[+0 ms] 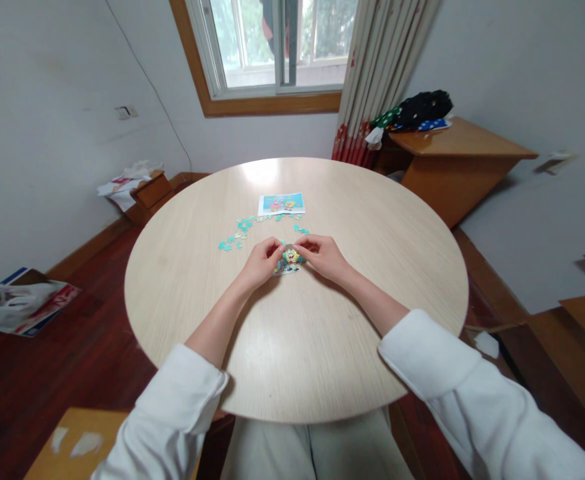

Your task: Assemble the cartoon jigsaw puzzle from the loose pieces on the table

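My left hand (265,259) and my right hand (325,255) meet near the middle of the round table (292,353). Between them is a partly joined jigsaw puzzle (291,256) showing a yellow cartoon figure. Thumb and fingers of each hand are pinched together at its upper edge, left and right. Fingers cover part of the puzzle, so I cannot tell whether it is slightly lifted. Beyond my left hand lie loose teal puzzle pieces (245,225), several of them scattered in an arc. A few more pieces (301,229) sit just past my right hand.
A small picture card (281,204) with cartoon figures lies behind the loose pieces. Farther back are a window (282,40) and a curtain (377,73). A wooden desk (465,143) with dark cloth on it stands at the right. A cardboard box (79,440) is at lower left.
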The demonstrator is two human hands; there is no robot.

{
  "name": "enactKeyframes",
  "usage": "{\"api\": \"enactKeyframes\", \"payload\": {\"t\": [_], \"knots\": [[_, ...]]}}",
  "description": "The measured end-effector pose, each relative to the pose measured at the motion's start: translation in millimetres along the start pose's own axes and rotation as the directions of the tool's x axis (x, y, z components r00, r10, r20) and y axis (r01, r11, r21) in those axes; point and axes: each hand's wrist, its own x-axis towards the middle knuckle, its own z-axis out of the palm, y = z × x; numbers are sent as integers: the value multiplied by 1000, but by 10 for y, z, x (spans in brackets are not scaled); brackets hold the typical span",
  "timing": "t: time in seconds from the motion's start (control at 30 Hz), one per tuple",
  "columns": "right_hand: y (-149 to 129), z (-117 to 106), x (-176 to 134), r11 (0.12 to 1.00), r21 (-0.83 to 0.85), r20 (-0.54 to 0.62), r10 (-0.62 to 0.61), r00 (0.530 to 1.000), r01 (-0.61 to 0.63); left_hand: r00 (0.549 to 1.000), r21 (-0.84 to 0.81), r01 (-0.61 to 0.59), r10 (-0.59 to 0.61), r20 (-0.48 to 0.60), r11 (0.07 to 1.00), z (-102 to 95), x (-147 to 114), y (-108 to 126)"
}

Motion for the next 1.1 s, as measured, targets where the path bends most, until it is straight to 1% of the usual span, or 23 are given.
{"api": "enactKeyframes", "payload": {"t": [0.2, 0.5, 0.77, 1.1], "knots": [[0, -3, -1, 1000, -10, 3, 10, 1000, -10, 1000, 6, -22, 22, -1, 1000, 6, 4, -38], [-10, -3, -1, 999, -15, -2, 31, 1000, -31, 1000, 3, 9, -9, -10, 1000, -4, -15, 50], [-46, -10, -7, 998, -60, -12, 32, 999, -33, 1000, 25, -15, 15, -19, 1000, -7, -4, 18], [-78, -11, -19, 995, -95, -30, 26, 999, -28, 1000, 10, 1, -1, -31, 1000, -4, -2, 15]]}}
